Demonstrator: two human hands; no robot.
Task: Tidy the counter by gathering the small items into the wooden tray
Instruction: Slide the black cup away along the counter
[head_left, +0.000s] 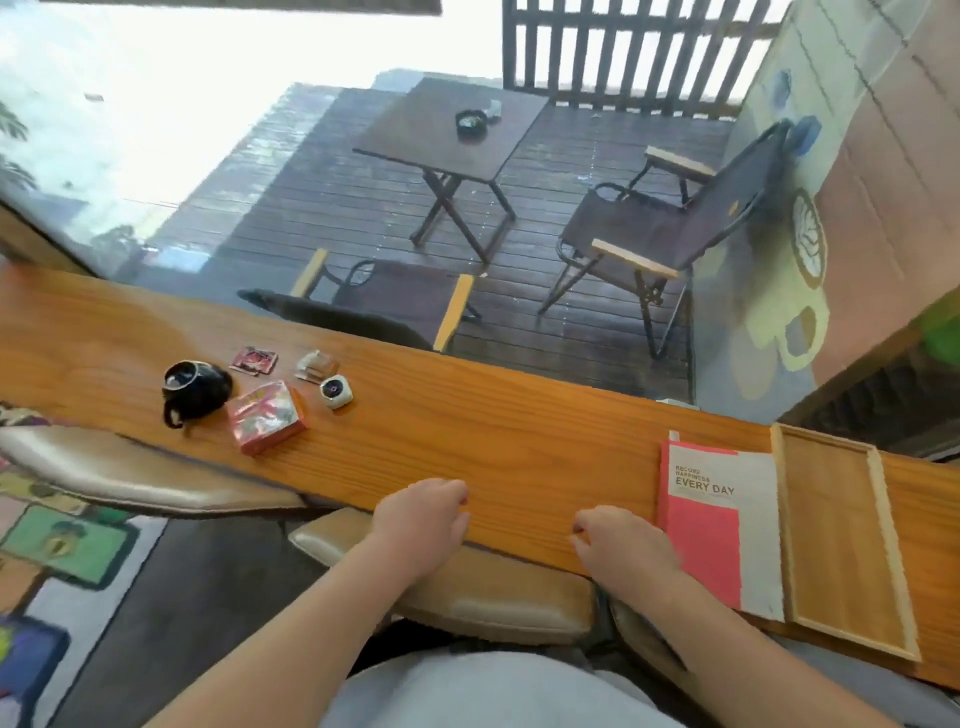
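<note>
The empty wooden tray (831, 540) lies at the right end of the long wooden counter (493, 441). At the left stand a black cup (195, 389), a pink box (267, 423), a small red packet (254, 360), a brown-and-white wrapped item (317, 365) and a small white round-faced gadget (336, 391). My left hand (423, 514) and my right hand (618, 540) rest on the counter's near edge in the middle, fingers curled under, holding nothing. Both hands are well apart from the small items and the tray.
A pink and grey notebook (719, 519) lies against the tray's left side. Tan padded stools (467, 587) stand under the counter's near edge. Beyond the glass are a deck with a folding table (452, 135) and dark chairs (665, 234).
</note>
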